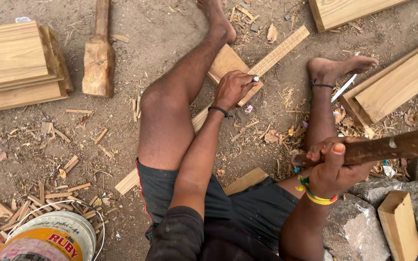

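- Left hand [233, 88] pinches a small chisel [255, 79], its tip down on the wooden block [228, 65] between the legs.
- Right hand [337, 164] has its grip closed round a dark wooden handle [397, 145], held level.
- A long slat [272, 55] crosses under the block.
- Mallet [97, 58] and stacked planks [18, 65] lie left, bucket [49, 237] near.
- Stones [359, 222] crowd the right; bare dirt [39, 140] opens left.

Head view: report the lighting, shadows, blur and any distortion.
Head view: soft, even daylight with only faint shadows under the legs and the stacked planks; no glare. The left hand on the wooden block is sharp, and so is the right hand gripping the dark wooden handle. The wide lens bends the frame edges slightly, and the plastic bucket is cropped.
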